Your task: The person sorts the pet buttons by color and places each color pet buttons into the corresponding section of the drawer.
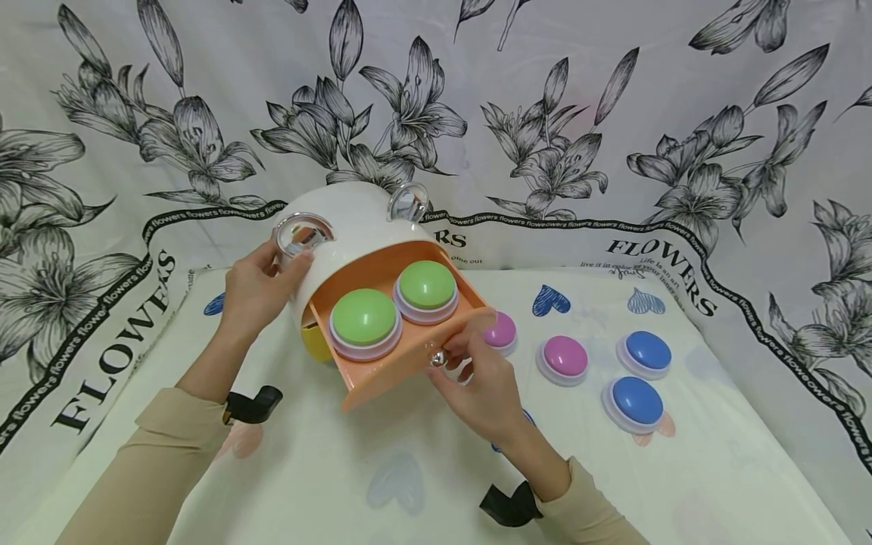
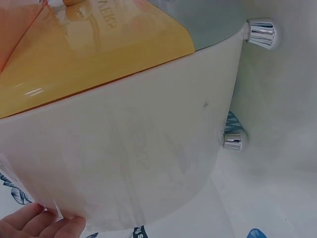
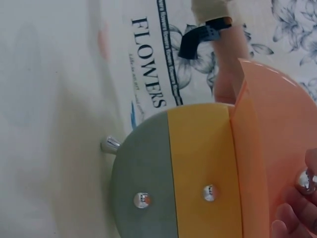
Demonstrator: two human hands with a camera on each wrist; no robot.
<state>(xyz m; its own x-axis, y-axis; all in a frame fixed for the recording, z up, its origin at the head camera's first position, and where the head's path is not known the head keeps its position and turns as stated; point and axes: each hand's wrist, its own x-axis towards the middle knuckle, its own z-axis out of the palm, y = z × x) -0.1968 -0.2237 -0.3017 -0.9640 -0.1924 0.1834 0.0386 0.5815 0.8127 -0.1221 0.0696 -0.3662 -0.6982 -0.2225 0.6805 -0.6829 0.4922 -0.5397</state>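
Note:
A white, rounded drawer box with chrome rings on top stands tilted. Its orange drawer is pulled out and carries two green-domed push buttons on white bases. At the box's upper left, my left hand grips the shell beside a ring, thumb in front; in the left wrist view its fingers lie on the white side. My right hand pinches the orange drawer's chrome knob. The right wrist view shows the yellow drawer and grey-green drawer shut, each with a knob.
Right of the box, two pink-domed buttons and two blue-domed buttons sit on the white heart-patterned tablecloth. Behind hangs a flower-print curtain. Chrome legs stick out from the box's base.

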